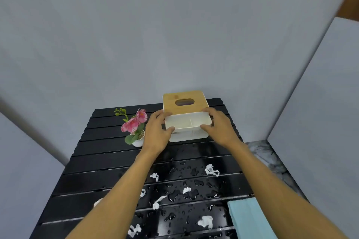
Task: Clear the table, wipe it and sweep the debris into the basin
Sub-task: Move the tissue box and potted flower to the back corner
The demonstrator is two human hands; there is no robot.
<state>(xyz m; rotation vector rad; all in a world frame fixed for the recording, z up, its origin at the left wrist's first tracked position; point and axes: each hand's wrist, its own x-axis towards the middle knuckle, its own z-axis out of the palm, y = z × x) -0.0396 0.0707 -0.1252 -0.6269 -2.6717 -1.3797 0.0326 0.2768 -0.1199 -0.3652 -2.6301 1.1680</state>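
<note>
Nearest edge: one light-blue folded cloth (250,219) at the right corner of the black slatted desk (91,163), partly hanging off the side. Near half of the desk is wet, water droplets (191,194) spread across the slats. At least seven white crumpled paper scraps (206,221) lie scattered among the drops; one more may be hidden under the left forearm, can't confirm. Farther back, left hand (157,133) and right hand (219,126) clamp the two sides of one white plastic tissue box with a bamboo lid (186,116), thumbs on the front compartment's rim. Whether the box rests on the desk or is lifted, can't tell. Just left of it: one small white pot with a pink artificial orchid (136,128), upright.
</note>
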